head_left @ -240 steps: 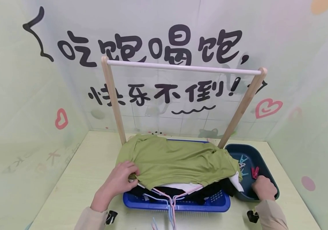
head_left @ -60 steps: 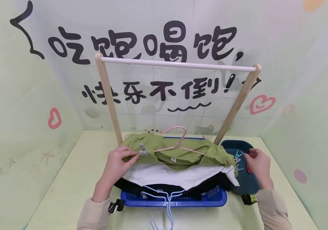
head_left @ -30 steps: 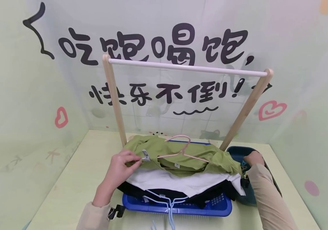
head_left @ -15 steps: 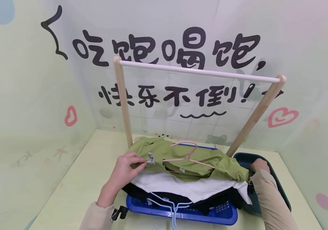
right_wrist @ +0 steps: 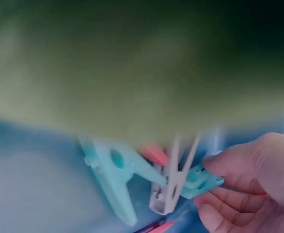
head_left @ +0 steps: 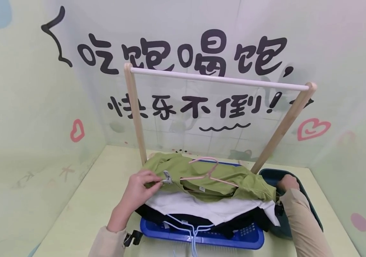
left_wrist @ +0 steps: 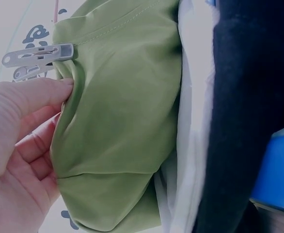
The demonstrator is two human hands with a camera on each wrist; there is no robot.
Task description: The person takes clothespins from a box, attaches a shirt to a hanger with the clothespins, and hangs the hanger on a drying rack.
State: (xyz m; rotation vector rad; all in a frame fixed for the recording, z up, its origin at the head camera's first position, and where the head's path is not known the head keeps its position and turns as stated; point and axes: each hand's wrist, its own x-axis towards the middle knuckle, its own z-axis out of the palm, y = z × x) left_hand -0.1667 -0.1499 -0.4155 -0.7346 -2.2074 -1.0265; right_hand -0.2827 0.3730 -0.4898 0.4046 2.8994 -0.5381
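Note:
A green shirt (head_left: 250,184) on a pink hanger (head_left: 209,175) lies over a white garment (head_left: 199,207) and a black one (head_left: 260,218). My left hand (head_left: 139,189) pinches the green shirt's edge between thumb and fingers. Just beside the thumb, a grey clothespin (left_wrist: 62,52) is clipped on the fabric at the neckline. Inside the dark teal basin (head_left: 313,205) is my right hand (head_left: 289,182). In the right wrist view its thumb and fingers pinch a turquoise clothespin (right_wrist: 200,183). Another turquoise clothespin (right_wrist: 113,177) and a whitish clothespin (right_wrist: 171,187) lie beside it. Blurred green cloth hides the upper part of that view.
A blue basket (head_left: 202,242) sits beneath the garments. Light blue hangers (head_left: 193,235) stick out over its front. Behind stands a rack with wooden posts (head_left: 137,117) and a white rail (head_left: 218,79). Printed curtain walls enclose the table (head_left: 83,200) on the sides and back.
Since the earliest frame, the pink hanger has flipped back onto the green shirt, and the grey clothespin is now on it. My right hand rose from the basin, then reached back in.

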